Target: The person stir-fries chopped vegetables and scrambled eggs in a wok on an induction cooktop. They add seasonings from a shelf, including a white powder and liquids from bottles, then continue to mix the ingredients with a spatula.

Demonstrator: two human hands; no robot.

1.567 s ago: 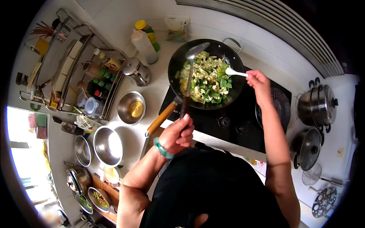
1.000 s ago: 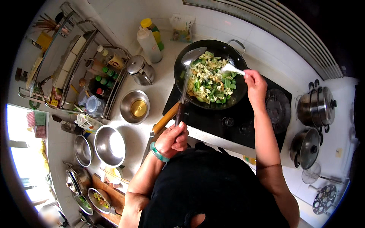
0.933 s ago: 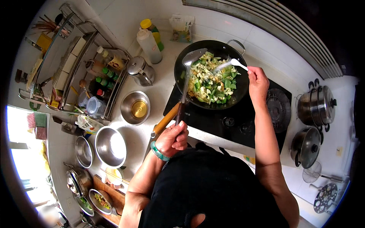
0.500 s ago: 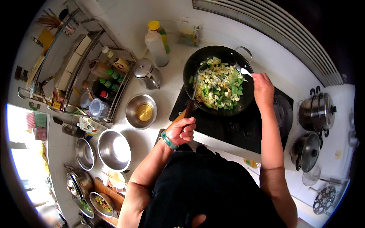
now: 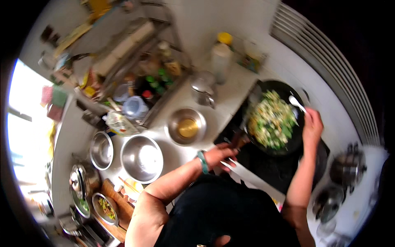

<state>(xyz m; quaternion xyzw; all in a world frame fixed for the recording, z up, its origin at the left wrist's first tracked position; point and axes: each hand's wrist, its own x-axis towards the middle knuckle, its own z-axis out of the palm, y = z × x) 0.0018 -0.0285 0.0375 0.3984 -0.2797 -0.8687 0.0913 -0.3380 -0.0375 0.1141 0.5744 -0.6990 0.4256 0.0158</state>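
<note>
My right hand (image 5: 312, 125) is closed on the handle of a white spoon (image 5: 293, 101), whose bowl sits over the right rim of a black wok (image 5: 288, 150). Inside the wok lies a heap of chopped green leaves and pale pieces (image 5: 272, 119). My left hand (image 5: 222, 156), with a green bangle at the wrist, is low beside a dark brown handle (image 5: 239, 140) that slopes up to the wok. Motion blurs its fingers, so their grip is unclear. A thin white streak shows by them.
The wok stands on a black cooktop (image 5: 263, 164). Left of it are a steel bowl with yellow liquid (image 5: 188, 128), a larger steel bowl (image 5: 142, 159) and a steel jug (image 5: 203, 88). A rack (image 5: 154, 107) holds bottles. Lidded pots (image 5: 347, 166) stand at the right.
The view has swung, so the wok and cooktop sit farther right and lower. My left hand has shifted down from the brown handle. My right hand still holds the spoon by the wok.
</note>
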